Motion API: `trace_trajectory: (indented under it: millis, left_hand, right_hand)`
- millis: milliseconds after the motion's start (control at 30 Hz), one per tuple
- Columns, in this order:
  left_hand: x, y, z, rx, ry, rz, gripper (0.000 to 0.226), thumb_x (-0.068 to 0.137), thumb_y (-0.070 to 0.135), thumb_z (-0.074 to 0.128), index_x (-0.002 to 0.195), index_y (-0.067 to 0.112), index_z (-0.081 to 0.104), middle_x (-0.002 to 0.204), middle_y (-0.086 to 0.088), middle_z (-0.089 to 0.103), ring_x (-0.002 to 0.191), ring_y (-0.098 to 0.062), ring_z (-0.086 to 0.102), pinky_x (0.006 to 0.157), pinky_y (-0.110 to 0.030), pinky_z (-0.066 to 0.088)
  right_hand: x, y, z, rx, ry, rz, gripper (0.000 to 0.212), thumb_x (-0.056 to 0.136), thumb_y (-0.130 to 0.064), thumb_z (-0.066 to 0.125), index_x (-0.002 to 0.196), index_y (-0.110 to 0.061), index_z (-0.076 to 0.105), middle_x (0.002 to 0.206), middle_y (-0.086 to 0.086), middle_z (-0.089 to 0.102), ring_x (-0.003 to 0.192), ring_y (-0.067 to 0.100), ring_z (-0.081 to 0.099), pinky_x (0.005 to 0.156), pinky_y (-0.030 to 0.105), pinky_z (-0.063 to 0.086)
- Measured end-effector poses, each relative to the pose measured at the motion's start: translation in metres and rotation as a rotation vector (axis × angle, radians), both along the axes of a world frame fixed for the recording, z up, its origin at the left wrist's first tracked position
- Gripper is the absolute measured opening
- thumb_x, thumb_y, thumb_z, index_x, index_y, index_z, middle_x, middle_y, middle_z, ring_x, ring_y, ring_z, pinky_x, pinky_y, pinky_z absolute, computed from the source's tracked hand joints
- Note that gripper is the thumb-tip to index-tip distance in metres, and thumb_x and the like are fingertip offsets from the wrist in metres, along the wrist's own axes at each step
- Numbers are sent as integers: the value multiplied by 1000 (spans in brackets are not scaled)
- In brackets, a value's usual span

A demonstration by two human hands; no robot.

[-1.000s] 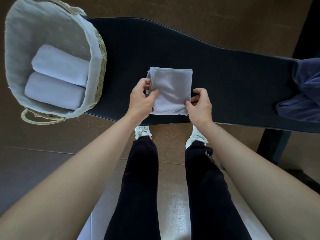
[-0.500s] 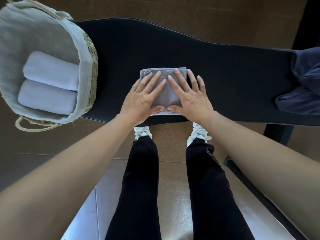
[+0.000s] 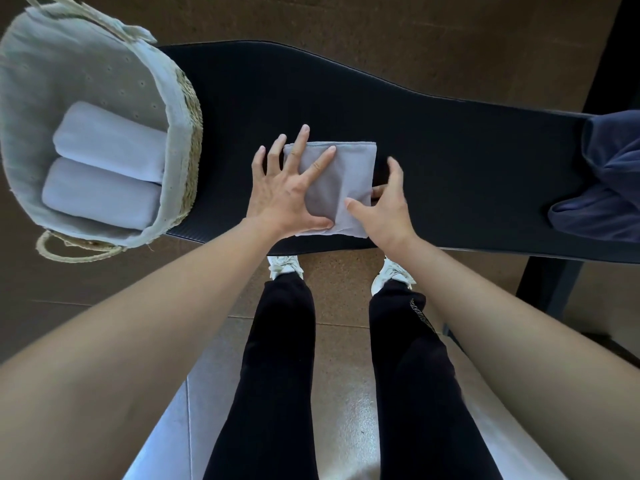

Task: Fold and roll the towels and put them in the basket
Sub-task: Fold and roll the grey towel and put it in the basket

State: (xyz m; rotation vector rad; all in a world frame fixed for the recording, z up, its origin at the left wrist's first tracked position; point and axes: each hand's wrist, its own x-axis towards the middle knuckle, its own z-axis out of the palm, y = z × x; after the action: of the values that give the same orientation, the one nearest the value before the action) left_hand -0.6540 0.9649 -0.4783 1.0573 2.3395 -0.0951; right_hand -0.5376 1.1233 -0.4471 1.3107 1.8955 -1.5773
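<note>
A folded pale grey towel point(image 3: 349, 171) lies on the black table point(image 3: 450, 161) near its front edge. My left hand point(image 3: 287, 192) lies flat on the towel's left half with the fingers spread. My right hand point(image 3: 388, 206) pinches the towel's right edge, thumb on top and fingers tucked under the fold. At the table's left end stands a woven basket point(image 3: 188, 133) with a pale cloth liner, and two rolled white towels point(image 3: 104, 171) lie side by side in it.
A dark blue cloth point(image 3: 609, 181) is heaped at the table's right end. Bare black tabletop runs between the towel and that cloth. Below the table edge are my legs and white shoes on a brown floor.
Both hands lay flat on the towel half a second ago. My left hand has slid to the left, and my right hand has moved to the towel's right edge and gripped it.
</note>
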Motion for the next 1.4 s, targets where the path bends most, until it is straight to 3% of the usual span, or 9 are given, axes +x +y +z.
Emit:
trace_trajectory:
  millis: [133, 267, 433, 600, 700, 867, 1067, 1167, 1400]
  left_hand:
    - [4, 0, 2, 5, 23, 68, 128, 58, 97, 52, 160, 46, -5, 171, -7, -4, 149, -38, 17, 118, -53, 21]
    - [3, 2, 4, 22, 21, 176, 124, 57, 94, 57, 159, 49, 2, 164, -6, 13, 128, -37, 34, 103, -49, 35]
    - [0, -2, 4, 226, -219, 363, 102, 68, 57, 82, 154, 47, 27, 152, -2, 19, 114, -27, 45, 83, -43, 57]
    - [2, -23, -4, 470, -414, 527, 101, 69, 31, 91, 153, 24, 36, 161, -2, 12, 110, -23, 59, 81, -33, 57]
    - [8, -38, -5, 551, -439, 589, 104, 69, 34, 94, 153, 17, 36, 161, -4, 13, 125, -10, 44, 96, -39, 57]
    - [7, -55, 6, 301, -275, 496, 109, 58, 59, 87, 150, 30, 36, 156, 9, 22, 98, -17, 64, 61, -35, 54]
    - [-12, -61, 16, 406, -275, 727, 80, 75, 34, 77, 146, 28, 41, 143, 6, 35, 109, -13, 57, 73, -38, 58]
    - [-27, -49, 17, 432, -288, 662, 75, 80, 37, 75, 148, 24, 45, 145, 3, 40, 126, -15, 45, 90, -34, 52]
    - [-41, -16, 14, 208, -392, 510, 77, 79, 56, 80, 144, 31, 47, 132, 3, 44, 125, -19, 35, 91, -38, 50]
  right_hand:
    - [-7, -8, 9, -56, 40, 55, 64, 85, -19, 80, 138, -21, 44, 105, -1, 61, 93, 8, 63, 81, 25, 57]
    - [-12, -25, 16, -58, 91, 265, 70, 84, -8, 77, 141, -23, 40, 93, -4, 57, 75, 6, 59, 68, 12, 51]
    - [-17, -37, 13, -40, 139, 320, 73, 86, -6, 76, 145, -25, 37, 91, -2, 58, 67, 1, 56, 69, 12, 52]
    - [-24, -44, 14, -59, 167, 277, 68, 95, -4, 66, 154, -20, 36, 99, 3, 60, 79, 8, 61, 73, 15, 55]
    - [-28, -48, 10, -82, 175, 267, 66, 98, 4, 57, 157, -17, 36, 105, 5, 58, 87, 14, 66, 77, 26, 62]
    - [-28, -58, 1, 185, 156, 580, 76, 92, -5, 68, 158, -23, 35, 109, -6, 49, 94, 12, 57, 87, 35, 57]
    - [-35, -66, -9, 544, 110, 758, 79, 80, -31, 84, 145, -33, 40, 110, 6, 41, 96, 21, 49, 74, 41, 56]
    - [-35, -68, -11, 463, 92, 688, 79, 79, -27, 85, 142, -34, 37, 115, 5, 35, 100, 21, 48, 73, 39, 58]
    - [-32, -69, -12, 287, 104, 525, 92, 80, -20, 85, 147, -31, 23, 132, 3, 38, 111, 21, 56, 85, 39, 57]
